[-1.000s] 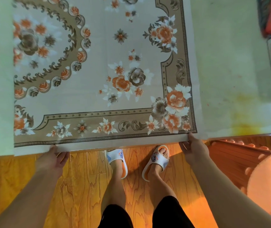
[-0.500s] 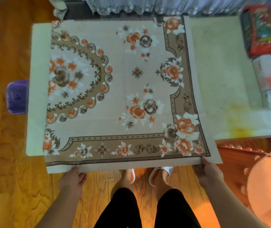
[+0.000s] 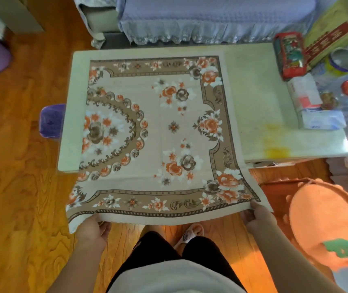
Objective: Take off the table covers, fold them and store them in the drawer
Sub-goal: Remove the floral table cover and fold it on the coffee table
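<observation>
Hanging off the near edge of the table (image 3: 253, 85), one floral table cover (image 3: 152, 132) is pinched along its near hem by the left hand (image 3: 91, 229) and right hand (image 3: 257, 216), fingers curled under and thumbs on top. Corner grips likely allow a square fold. Two hands, one cover counted; no drawer visible.

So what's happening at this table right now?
A person stands at a low table, gripping the near edge of a floral table cover with the left hand and right hand. The near part hangs off the table's edge; the rest lies flat on it. Boxes and jars sit at the right end.
</observation>
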